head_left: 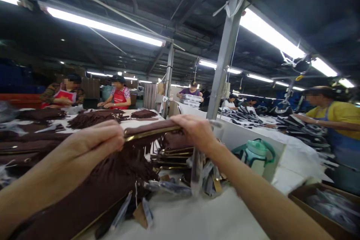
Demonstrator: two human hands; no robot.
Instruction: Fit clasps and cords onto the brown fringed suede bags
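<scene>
A dark brown bag (152, 129) with a gold zipper is stretched between my two hands, its zipper edge facing me. My left hand (104, 138) pinches the left end of that edge. At the other end, my right hand (197, 129) has its fingers closed over the top. Brown fringe hangs below and behind the bag. Under my left arm lies a large brown piece (92, 195) with a gold zipper along its edge. Beyond my hands, several more brown zippered bags (174, 152) are stacked, with plastic-wrapped strips and brown paper tags (140, 215) around them.
A white table (213, 217) spreads in front of me. To the right are a low white partition, a green-lidded bottle (255, 152) and a cardboard box (298, 197) of plastic-wrapped things. A metal post (225, 52) rises ahead. Co-workers stand at surrounding tables; brown fringed pieces (94, 120) lie at left.
</scene>
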